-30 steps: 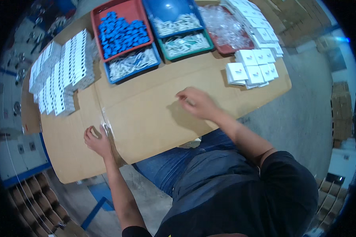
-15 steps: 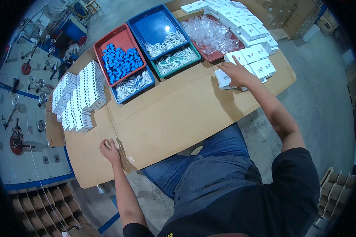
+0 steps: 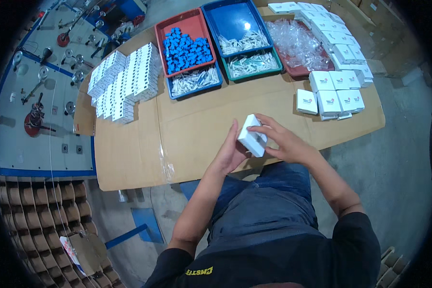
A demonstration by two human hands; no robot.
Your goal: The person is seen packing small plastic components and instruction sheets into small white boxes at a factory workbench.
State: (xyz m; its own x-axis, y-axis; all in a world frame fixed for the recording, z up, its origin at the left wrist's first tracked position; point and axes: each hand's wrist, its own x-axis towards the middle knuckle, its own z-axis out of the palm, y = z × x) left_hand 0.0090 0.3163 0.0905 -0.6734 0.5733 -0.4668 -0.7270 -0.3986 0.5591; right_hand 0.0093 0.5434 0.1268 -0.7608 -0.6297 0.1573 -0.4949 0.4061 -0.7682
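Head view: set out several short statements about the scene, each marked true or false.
1. The white box-shaped piece is held between the bare left hand and the bare right hand. True.
2. The small blue plastic pieces lie in a green tray. False: they lie in a red rectangular tray.
3. Crumpled clear plastic lies in another red tray. True.
4. The right hand is inside a tray. False: it is at the white box-shaped piece.

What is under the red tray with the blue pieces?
A blue tray shows past the near edge of the red tray, with small white pieces in it. The rest is covered, so its contents there cannot be seen.
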